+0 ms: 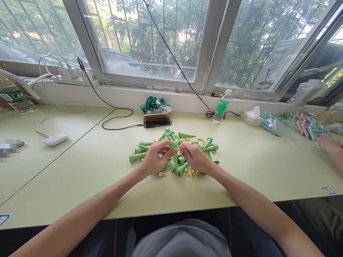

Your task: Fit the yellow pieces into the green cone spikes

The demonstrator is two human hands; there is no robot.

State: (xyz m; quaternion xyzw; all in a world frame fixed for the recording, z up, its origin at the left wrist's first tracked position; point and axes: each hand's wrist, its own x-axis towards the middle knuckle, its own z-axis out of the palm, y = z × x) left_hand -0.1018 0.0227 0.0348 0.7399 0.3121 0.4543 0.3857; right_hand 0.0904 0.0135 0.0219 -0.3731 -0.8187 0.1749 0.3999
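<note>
My left hand (pixel 158 157) grips a green plastic plant-watering spike (pixel 175 160) by its wide ribbed cap, and the tapered tip points down. Close beside the cap, my right hand (pixel 195 156) is closed in a pinch; what its fingers hold is too small and hidden to make out. Both hands are over a loose pile of similar green spikes (pixel 213 157) lying in all directions. Small yellow plastic fittings (pixel 190 174) are scattered among the spikes and in front of them.
Behind the pile are a cardboard box (pixel 158 117) with green plastic and a black cable. A water bottle (pixel 222 107) stands by the window wall. A tissue box (pixel 251 116) and bagged items (pixel 272 123) lie right, near another person's hand (pixel 328 142). A white device (pixel 55 139) lies left.
</note>
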